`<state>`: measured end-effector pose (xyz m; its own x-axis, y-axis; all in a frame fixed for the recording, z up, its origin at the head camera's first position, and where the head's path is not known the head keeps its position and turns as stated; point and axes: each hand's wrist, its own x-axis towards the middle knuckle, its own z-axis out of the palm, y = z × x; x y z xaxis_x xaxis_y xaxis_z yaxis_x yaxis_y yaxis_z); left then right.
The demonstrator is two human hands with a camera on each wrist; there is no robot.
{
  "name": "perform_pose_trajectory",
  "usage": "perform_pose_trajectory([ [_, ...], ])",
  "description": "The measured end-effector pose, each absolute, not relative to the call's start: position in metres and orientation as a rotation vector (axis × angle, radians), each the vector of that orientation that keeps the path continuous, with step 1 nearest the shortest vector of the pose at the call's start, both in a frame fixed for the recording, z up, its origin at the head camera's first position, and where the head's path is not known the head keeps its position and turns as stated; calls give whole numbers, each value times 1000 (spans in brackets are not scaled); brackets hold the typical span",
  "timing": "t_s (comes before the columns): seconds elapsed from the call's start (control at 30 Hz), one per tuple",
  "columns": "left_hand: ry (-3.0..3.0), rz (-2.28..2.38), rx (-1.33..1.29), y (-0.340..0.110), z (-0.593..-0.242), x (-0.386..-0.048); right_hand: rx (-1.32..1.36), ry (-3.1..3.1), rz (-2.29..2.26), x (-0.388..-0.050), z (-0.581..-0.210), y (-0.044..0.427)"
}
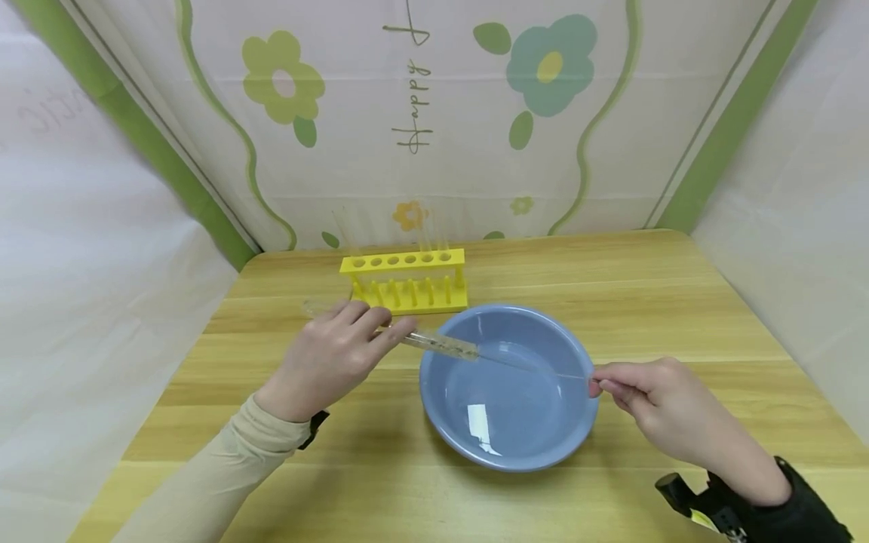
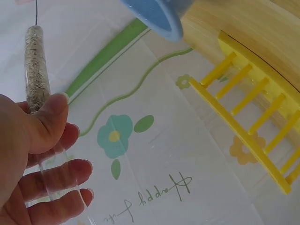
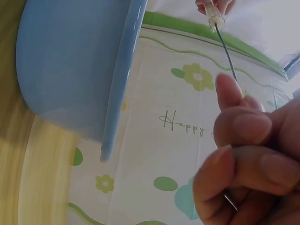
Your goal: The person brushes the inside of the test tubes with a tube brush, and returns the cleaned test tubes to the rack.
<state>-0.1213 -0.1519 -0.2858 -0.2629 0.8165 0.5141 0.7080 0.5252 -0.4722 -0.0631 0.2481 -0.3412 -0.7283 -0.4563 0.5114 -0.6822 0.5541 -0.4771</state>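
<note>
The clear test tube (image 1: 416, 338), a bristled brush (image 1: 448, 347) inside, slants across the blue basin's (image 1: 523, 422) ten-o'clock rim in the head view. At nine o'clock the left hand (image 1: 339, 354) grips the tube, fingers curled; at three, the right hand (image 1: 668, 407) pinches the brush's wire (image 3: 226, 51). Toward eleven stands a yellow rack (image 1: 402, 261). Beneath spreads a pale wood-grained tabletop (image 1: 645, 302). At twelve hangs a white cloth (image 1: 462, 173) with printed flowers (image 1: 563, 45) and "Happy" lettering (image 1: 419, 102); white sheets (image 1: 102, 302) flank the table.
</note>
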Motion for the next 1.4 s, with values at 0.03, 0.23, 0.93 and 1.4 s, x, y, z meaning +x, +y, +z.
perform_pose_trajectory([
  [0.03,-2028,190,-1239,-151,-285,-121,933,-2437,928,-63,-341,248],
  [0.23,-2038,194,-1232,-147,-282,-117,923,-2275,806,-64,-342,249],
  [0.93,-2091,149,-1199,-148,-282,-113,915,-2033,619,-62,-338,232],
  [1.4,-2109,153,-1195,-146,-282,-112,911,-1995,564,-62,-338,231],
])
